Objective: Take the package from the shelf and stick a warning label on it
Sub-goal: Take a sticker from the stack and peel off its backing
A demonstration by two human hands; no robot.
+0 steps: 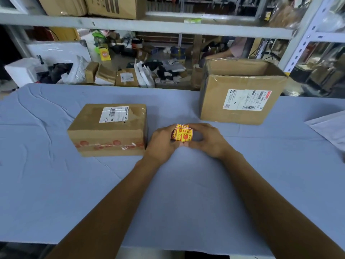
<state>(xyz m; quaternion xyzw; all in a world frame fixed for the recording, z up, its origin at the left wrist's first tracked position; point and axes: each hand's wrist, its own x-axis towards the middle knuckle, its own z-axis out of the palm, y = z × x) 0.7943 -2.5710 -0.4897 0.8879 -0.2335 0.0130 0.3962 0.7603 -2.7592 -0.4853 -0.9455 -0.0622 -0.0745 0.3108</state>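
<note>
A taped brown cardboard package (108, 129) with a white shipping label lies on the blue-grey table cover (56, 184), left of centre. Just to its right, both my hands meet over the table and hold a small roll of yellow-and-red warning labels (182, 133). My left hand (162, 143) grips the roll from the left and nearly touches the package's right side. My right hand (209, 139) grips it from the right, fingers curled around the labels. One label faces me, partly lifted from the roll.
A bigger open cardboard box (240, 94) with a shipping label stands at the back right of the table. A white sheet (330, 128) lies at the right edge. Metal shelving (149, 25) carries boxes behind the table, with parcels and bags piled beyond it.
</note>
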